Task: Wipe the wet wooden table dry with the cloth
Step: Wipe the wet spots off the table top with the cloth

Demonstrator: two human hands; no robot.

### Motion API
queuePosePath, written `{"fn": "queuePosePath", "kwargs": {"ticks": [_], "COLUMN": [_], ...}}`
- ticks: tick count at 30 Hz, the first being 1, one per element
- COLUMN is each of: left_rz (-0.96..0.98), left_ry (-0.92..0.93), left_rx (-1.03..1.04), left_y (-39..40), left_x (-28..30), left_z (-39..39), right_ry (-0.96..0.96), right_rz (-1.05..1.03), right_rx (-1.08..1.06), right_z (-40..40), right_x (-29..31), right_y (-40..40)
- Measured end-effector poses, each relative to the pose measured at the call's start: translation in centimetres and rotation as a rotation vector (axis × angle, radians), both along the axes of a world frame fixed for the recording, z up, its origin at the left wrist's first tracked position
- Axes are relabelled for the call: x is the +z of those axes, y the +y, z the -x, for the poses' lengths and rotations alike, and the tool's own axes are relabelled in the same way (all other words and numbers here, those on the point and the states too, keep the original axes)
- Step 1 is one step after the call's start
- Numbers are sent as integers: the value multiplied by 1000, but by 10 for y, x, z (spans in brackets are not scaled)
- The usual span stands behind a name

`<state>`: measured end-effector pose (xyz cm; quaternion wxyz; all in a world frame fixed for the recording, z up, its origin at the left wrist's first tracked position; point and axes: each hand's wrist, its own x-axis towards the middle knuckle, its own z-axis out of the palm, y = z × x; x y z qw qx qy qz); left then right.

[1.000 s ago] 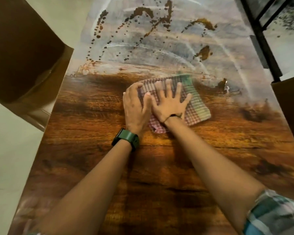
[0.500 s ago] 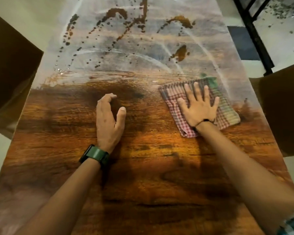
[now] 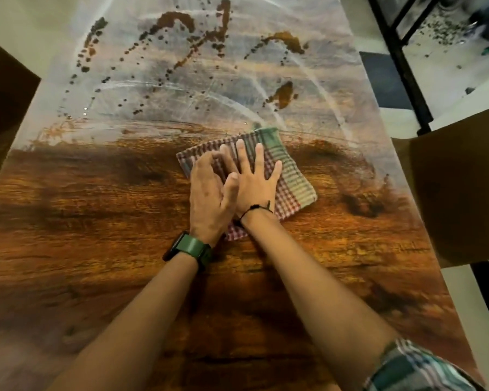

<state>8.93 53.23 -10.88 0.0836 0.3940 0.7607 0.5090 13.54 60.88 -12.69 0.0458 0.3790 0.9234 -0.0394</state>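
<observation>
A folded checked cloth (image 3: pixel 291 176), red and green, lies flat near the middle of the long wooden table (image 3: pixel 102 249). My right hand (image 3: pixel 256 182) presses on it with fingers spread. My left hand (image 3: pixel 209 193), with a green watch at the wrist, rests on the cloth's left part and touches the right hand. The far half of the table is wet, with puddles and drops (image 3: pixel 284 93) and pale wipe streaks. The near half looks dark brown without drops.
A brown chair (image 3: pixel 458 187) stands close to the table's right edge. Another brown chair (image 3: pixel 3 114) stands at the left edge. A black metal frame (image 3: pixel 401 63) rises at the far right, beside a dark floor mat (image 3: pixel 384 80).
The cloth and my right hand have slid left from the table's right side toward the middle. My left hand has come off the bare wood and back onto the cloth.
</observation>
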Motion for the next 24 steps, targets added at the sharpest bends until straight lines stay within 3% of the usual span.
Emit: {"fn": "queuePosePath", "kwargs": {"ticks": [3,10,14,17,20,22,24], "left_rz": [8,-70,-90,-28,53,63,29], "left_ry": [40,22,7,-43,-27,16,23], "left_rx": [-63,-132,-135,-196,-273,-283,-265], "left_y": [5,15,40,55,65,70,70], "left_x": [-3,17,37,32,18,10,3], "left_z": [-1,-11,-23,-38,-50,-51,-48], "right_ry": [55,21,26,2,-15,-46,-62], "right_rz": [16,34,48,63,-3,21,34], "right_rx": [-21,-493,-584,-509,-211,-114,-158], "right_z": [-24,-140,-157,-142,-151,-168,-180], "right_x": [0,4,10,12,6,9,11], "right_y": [27,135,148,106,48,52,83]}}
